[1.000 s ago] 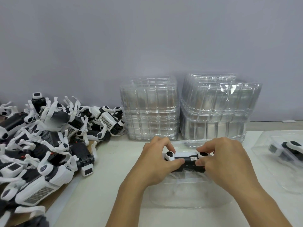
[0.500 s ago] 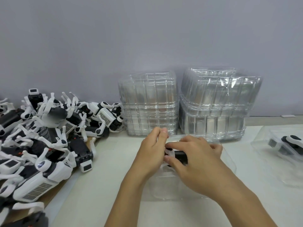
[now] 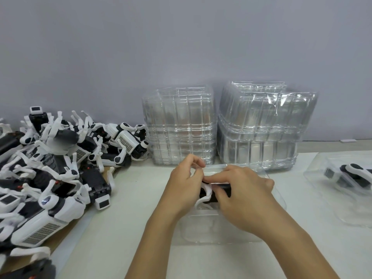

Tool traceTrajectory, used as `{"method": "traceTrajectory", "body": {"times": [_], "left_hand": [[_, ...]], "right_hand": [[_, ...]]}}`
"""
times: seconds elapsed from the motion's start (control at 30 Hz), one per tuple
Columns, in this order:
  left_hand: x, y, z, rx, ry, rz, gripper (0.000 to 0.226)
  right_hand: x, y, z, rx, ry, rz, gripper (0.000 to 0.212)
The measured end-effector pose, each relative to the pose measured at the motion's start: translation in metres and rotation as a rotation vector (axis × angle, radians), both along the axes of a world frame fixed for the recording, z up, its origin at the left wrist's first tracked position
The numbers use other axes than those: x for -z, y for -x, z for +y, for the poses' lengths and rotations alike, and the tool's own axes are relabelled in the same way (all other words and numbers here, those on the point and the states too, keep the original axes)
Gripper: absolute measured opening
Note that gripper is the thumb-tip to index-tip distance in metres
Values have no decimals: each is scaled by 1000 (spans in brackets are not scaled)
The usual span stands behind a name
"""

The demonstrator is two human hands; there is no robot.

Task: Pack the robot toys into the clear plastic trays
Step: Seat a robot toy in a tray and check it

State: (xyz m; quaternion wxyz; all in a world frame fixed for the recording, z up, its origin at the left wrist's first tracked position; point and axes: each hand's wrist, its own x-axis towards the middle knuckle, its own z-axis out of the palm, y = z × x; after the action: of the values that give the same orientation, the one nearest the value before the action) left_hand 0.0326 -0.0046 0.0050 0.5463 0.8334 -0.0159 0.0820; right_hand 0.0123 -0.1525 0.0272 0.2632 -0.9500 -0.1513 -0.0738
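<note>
A black-and-white robot toy (image 3: 209, 191) lies in a clear plastic tray (image 3: 203, 230) at the middle of the table, mostly hidden by my hands. My left hand (image 3: 185, 186) grips the toy's left end, fingers curled over a white leg. My right hand (image 3: 243, 196) covers the toy's right part, thumb and fingers pinching its black body. A second clear tray (image 3: 322, 164) at the right edge holds another robot toy (image 3: 350, 175).
A big heap of black-and-white robot toys (image 3: 52, 170) fills the left side, partly on brown cardboard (image 3: 60, 236). Two stacks of empty clear trays (image 3: 179, 125) (image 3: 263, 125) stand against the grey wall behind my hands. The white tabletop (image 3: 120, 228) runs to the front.
My right hand has slid left across the toy and now covers most of it. The toy sits lower in the tray, with a white leg now under my left fingers.
</note>
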Motion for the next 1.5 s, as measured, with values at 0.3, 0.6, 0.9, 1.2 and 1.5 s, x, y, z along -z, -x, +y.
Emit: {"method": "traceTrajectory", "body": {"times": [0.3, 0.6, 0.9, 1.2, 1.5], "left_hand": [[-1, -2, 0, -34, 124, 15, 23], [7, -10, 4, -208, 556, 240, 25], [8, -9, 6, -238, 512, 220, 32], [6, -9, 5, -248, 431, 210, 23], [6, -9, 5, -253, 395, 226, 15]], "right_hand": [[4, 2, 8, -17, -51, -70, 16], [4, 6, 14, -269, -67, 70, 25], [4, 7, 14, -293, -43, 73, 26], [2, 2, 10, -155, -157, -36, 15], [-8, -1, -10, 168, 10, 5, 20]]}}
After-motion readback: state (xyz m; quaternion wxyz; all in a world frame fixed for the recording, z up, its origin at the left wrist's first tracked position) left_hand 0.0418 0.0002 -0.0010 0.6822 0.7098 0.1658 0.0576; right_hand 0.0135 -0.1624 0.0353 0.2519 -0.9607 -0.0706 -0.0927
